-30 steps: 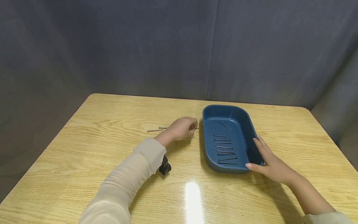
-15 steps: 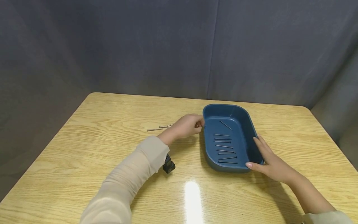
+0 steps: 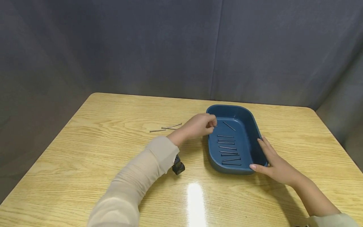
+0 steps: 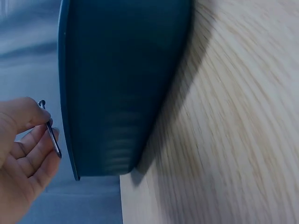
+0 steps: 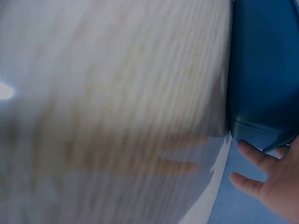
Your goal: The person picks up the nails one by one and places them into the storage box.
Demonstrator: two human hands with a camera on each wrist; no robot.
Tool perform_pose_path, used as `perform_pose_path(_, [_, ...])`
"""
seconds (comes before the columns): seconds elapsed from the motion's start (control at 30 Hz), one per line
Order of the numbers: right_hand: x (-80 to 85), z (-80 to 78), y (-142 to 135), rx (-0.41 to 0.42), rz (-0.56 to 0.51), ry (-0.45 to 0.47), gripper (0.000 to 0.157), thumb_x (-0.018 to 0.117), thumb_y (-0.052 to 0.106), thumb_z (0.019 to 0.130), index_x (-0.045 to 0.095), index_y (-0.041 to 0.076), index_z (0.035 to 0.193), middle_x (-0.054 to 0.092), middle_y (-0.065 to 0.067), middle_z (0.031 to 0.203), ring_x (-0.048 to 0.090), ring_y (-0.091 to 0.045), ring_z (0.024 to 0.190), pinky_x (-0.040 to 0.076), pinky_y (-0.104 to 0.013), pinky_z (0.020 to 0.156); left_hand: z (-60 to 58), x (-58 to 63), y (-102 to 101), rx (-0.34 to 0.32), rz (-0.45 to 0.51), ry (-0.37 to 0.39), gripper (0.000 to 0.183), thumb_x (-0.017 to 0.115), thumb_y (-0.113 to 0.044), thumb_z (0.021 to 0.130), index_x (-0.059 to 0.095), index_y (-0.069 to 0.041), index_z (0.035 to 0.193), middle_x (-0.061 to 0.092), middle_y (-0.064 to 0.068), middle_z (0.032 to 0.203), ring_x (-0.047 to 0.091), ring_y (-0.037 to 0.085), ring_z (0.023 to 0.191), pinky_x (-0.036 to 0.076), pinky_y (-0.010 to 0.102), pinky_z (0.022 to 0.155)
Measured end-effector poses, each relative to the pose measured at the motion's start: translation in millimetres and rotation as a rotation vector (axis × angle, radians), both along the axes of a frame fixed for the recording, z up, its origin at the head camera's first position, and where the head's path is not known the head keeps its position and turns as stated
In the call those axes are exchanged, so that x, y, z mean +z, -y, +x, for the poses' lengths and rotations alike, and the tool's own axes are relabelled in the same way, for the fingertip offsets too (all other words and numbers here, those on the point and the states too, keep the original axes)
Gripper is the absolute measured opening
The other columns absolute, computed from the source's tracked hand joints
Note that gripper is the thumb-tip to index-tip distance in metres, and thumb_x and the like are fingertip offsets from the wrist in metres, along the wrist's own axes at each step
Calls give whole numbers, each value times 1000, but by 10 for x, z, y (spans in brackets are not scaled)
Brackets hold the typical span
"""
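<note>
My left hand (image 3: 198, 126) is above the left rim of a blue plastic tray (image 3: 232, 171). Between thumb and fingertips it pinches a nail (image 4: 54, 138), seen slanting in the left wrist view; the head view shows just its tip. My right hand (image 3: 279, 168) rests on the tray's near right corner, thumb and index finger on the rim, other fingers along the outer side. On the tray floor lie several nails (image 3: 228, 147), mostly in a row of roughly parallel pieces, with one slanted nail (image 3: 229, 126) farther back.
Left of the tray, a few loose nails (image 3: 167, 127) lie on the wooden table (image 3: 107, 151). A black wrist camera (image 3: 178, 166) hangs under the left sleeve. Behind the table's far edge is a grey curtain (image 3: 158, 50).
My left hand has moved right with the nail, from the table beside the tray to over its left rim. The loose nails behind it are more exposed. My right hand stays put.
</note>
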State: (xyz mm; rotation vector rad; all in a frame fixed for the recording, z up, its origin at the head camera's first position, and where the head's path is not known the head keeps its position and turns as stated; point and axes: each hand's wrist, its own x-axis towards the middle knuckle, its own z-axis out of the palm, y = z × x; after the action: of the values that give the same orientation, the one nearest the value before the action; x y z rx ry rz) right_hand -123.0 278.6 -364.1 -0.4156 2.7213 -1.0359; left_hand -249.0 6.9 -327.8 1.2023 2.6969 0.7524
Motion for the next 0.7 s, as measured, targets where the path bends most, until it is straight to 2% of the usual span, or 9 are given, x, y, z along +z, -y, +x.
perform_pose_path(0.23, [-7,1,-1,-2,-1,-2,93,61,30,86,-7,7,146,-15,-21,149,-6,-49,133,13,-72,92,19,22,-97,-30,7,-18,13,54,-5,88,59,-6,99,61,5,99,54,13,84,44,20,75])
perform_pose_path(0.7, [-10,-3,-5,-2,-9,-3,94,61,30,86,-7,8,146,-16,-20,149,-6,-48,134,13,-72,92,22,9,-233,-48,-15,-33,14,54,-8,88,59,-6,102,61,4,99,54,11,85,43,17,75])
